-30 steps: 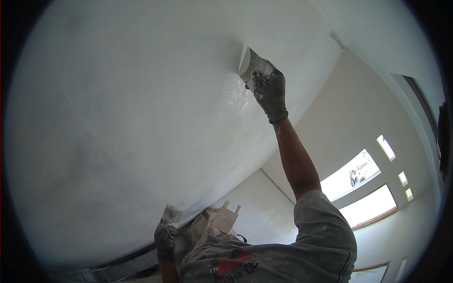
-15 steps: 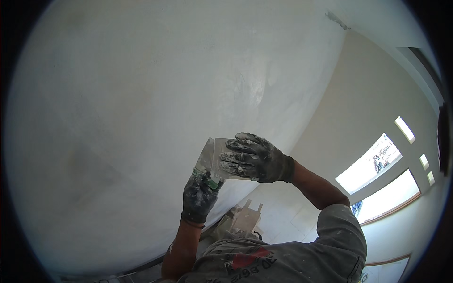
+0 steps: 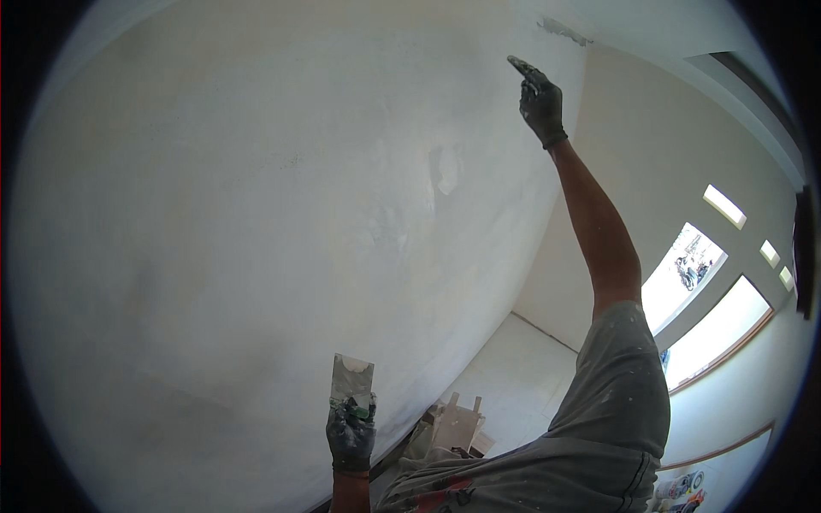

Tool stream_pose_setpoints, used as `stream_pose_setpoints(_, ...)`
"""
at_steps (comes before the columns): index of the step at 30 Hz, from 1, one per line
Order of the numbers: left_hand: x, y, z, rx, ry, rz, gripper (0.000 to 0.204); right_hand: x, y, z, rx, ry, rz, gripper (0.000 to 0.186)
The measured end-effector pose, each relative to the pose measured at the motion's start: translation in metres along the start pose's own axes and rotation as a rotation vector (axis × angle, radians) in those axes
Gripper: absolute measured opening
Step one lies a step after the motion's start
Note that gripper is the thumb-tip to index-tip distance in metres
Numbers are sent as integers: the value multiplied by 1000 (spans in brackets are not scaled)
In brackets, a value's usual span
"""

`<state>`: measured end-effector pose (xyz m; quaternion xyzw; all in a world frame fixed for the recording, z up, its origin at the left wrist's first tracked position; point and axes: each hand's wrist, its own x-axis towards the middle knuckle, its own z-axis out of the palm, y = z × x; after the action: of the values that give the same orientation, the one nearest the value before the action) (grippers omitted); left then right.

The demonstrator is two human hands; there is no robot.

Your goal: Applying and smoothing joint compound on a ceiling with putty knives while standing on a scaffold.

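Black-gloved, the left hand (image 3: 351, 440) was closed round a green-handled metal scraper (image 3: 352, 374), the right hand (image 3: 541, 107) raised — openness and hold unclear; red shirt print (image 3: 445, 498) was blurred.

The sole fisheye view looks out from the wearer's head, over a grey shirt (image 3: 590, 427); it faces the pale wall (image 3: 256, 239) aslant, near enough that left hand (image 3: 351, 438) and right hand (image 3: 542, 109) show whole.

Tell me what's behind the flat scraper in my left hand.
Behind the flat scraper, the pale wall shows around its edges. The patch covered by it and your left hand can't be seen.
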<state>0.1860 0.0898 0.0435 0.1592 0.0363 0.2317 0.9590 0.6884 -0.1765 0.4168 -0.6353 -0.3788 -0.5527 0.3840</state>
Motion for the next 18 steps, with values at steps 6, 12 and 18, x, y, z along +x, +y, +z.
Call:
stream_pose_setpoints(6,-2,-11,-32,6,61,104,53,97,130,6,-292,24,231,52)
stream_pose_setpoints(12,-9,-17,-5,146,262,121,45,54,157,42,-212,-83,366,34)
stream_pose_setpoints(18,-6,-16,-20,99,216,83,41,-135,106,51,-302,-180,112,37)
